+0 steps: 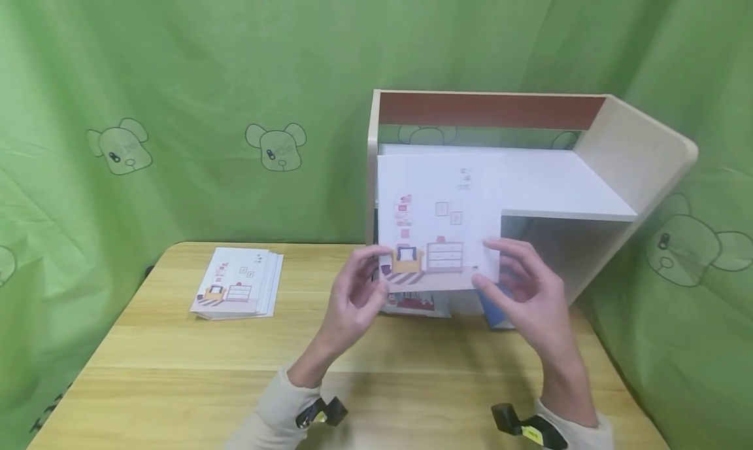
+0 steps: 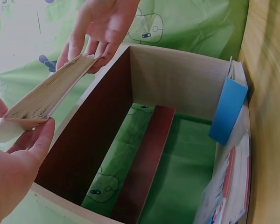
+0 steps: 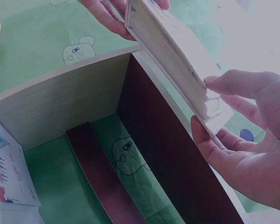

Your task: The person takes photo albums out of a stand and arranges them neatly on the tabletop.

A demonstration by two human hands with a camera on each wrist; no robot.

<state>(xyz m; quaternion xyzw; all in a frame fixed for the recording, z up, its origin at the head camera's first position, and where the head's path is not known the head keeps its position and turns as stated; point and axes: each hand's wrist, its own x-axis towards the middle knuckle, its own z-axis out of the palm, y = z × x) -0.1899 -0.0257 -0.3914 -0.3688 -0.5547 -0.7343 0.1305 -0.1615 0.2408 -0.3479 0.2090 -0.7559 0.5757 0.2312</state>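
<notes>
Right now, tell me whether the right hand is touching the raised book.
Touching. The right wrist view shows the right hand pinching the raised book at its near end.

Both hands (image 1: 357, 297) (image 1: 532, 298) in pinch grips, palms inward

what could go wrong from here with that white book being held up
The held book might tip or slip, since the left hand and right hand grip it only toward its lower corners. It hides part of the shelf unit in the head view, so the blue book below could be bumped. The stack of books looks slightly staggered and may slide if nudged.
</notes>
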